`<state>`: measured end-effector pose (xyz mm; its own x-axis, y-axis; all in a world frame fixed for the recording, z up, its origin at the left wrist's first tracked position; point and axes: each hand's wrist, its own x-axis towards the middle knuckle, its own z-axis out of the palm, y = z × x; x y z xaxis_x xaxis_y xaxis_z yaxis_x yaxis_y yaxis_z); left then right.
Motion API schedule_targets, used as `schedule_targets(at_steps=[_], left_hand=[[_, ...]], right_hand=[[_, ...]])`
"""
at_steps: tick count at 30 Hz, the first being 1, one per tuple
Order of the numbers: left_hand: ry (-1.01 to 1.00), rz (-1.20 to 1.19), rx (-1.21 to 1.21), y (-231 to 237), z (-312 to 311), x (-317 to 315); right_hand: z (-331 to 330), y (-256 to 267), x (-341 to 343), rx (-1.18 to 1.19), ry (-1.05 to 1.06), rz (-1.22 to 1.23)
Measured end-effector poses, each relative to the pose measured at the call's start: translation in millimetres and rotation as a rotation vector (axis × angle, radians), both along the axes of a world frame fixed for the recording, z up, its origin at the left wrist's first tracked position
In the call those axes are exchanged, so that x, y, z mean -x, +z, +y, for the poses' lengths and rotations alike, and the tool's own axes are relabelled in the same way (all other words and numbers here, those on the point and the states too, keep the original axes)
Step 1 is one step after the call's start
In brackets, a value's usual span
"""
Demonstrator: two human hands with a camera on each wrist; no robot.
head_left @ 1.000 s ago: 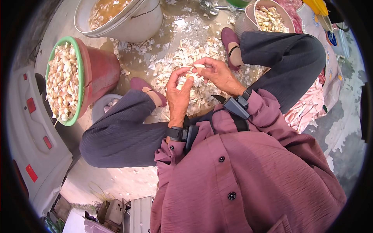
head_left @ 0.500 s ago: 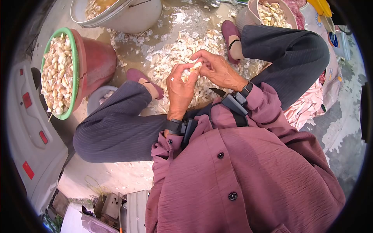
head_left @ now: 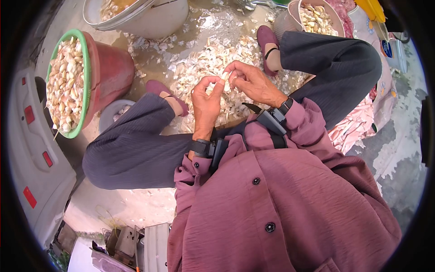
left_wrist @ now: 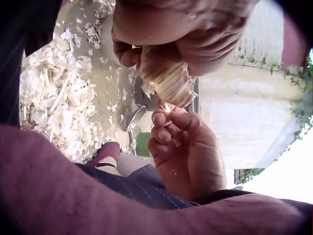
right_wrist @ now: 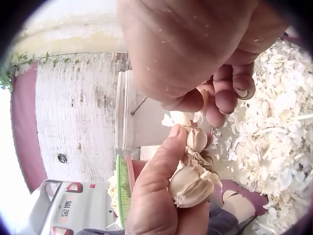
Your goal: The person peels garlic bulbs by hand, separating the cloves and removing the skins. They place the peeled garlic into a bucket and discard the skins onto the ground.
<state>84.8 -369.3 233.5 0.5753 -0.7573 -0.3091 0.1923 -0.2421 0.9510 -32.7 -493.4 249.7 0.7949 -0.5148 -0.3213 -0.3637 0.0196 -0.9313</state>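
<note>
My left hand [head_left: 206,109] holds part of a garlic bulb [right_wrist: 190,186], with the thumb pressed along its papery cloves. The bulb's ribbed, dry skin [left_wrist: 168,81] shows below the palm in the left wrist view. Facing it, my right hand [head_left: 259,86] has thumb and index finger pinched on a small pale bit [left_wrist: 167,108], right at the bulb. A smooth white piece [right_wrist: 180,117] shows between the two hands in the right wrist view. Beneath both hands spreads a heap of garlic skins [head_left: 235,56] on the floor.
On the left stands a red bucket [head_left: 111,68], topped by a green-rimmed basket [head_left: 86,77] full of cloves. A white bucket [head_left: 163,20] holding liquid and skins is behind. A grey basin [head_left: 108,119] sits by the left leg, a pale tub [head_left: 286,22] of cloves by the right foot.
The hands stay together over the skins while the right fingers shift at the garlic in small moves. The whole head view has tilted slightly, carrying the buckets up and left.
</note>
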Motion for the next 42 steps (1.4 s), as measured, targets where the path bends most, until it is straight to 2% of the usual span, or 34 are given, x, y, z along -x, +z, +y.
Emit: schedule_targets(at_steps=[2,3,6,7,9,10,11,12,14,15,16,20,21,23,27,29,30,32,34,37,38,41,42], left_hand=[[0.066,0.027,-0.098,0,0,-2],[0.075,0.029,-0.104,-5,2,-4],[0.118,0.043,-0.052,-10,4,-4],[0.101,0.052,-0.034,-5,1,-4],[0.083,0.052,-0.035,3,0,-5],[0.085,0.051,-0.031,3,-3,-5],[0.088,0.065,0.002,3,-5,-4],[0.093,0.074,0.024,3,-5,-3],[0.049,0.135,0.035,5,-5,-4],[0.063,0.063,0.043,5,-5,-4],[0.146,0.080,0.064,5,-5,-3],[0.319,0.134,0.045,-6,7,-8],[0.374,0.158,0.045,-10,6,-10],[0.386,0.177,0.030,-12,7,-11],[0.392,0.216,0.030,-17,7,-12],[0.410,0.233,0.013,-17,4,-12],[0.422,0.242,-0.002,-17,4,-11],[0.432,0.261,-0.044,-21,4,-12],[0.439,0.283,-0.078,-24,1,-13],[0.422,0.292,-0.094,-24,-4,-15],[0.420,0.301,-0.106,-24,-6,-15],[0.410,0.300,-0.172,-25,-13,-17],[0.404,0.297,-0.187,-25,-14,-17]], right_hand=[[-10,18,4,0.239,0.007,0.148],[-17,24,9,0.428,-0.010,0.112],[-50,90,16,0.585,-0.218,0.108],[-64,106,22,0.796,-0.306,0.027],[-96,135,39,0.898,-0.528,0.110],[-124,131,59,1.247,-0.460,0.130],[-137,136,69,1.513,-0.344,0.252],[-151,121,80,1.537,-0.376,0.280],[-134,106,61,1.026,-0.445,-0.051],[-121,95,50,0.792,-0.429,-0.058],[-98,87,33,0.437,-0.475,-0.151],[-54,7,-6,-0.065,-0.271,-0.118],[-56,-15,-15,-0.072,-0.262,-0.121],[-60,-61,-23,-0.239,-0.380,0.028],[-74,-158,-18,-0.128,-0.372,0.256],[-74,-195,-11,0.059,-0.207,0.461],[-71,-199,-10,0.049,-0.199,0.472],[-62,-208,-6,0.191,-0.125,0.621],[-54,-227,1,0.268,-0.152,0.654],[-50,-256,1,0.298,-0.368,0.513],[-50,-269,5,0.290,-0.367,0.526],[-53,-244,-8,0.265,-0.315,0.507],[-53,-237,-12,0.348,-0.205,0.569]])
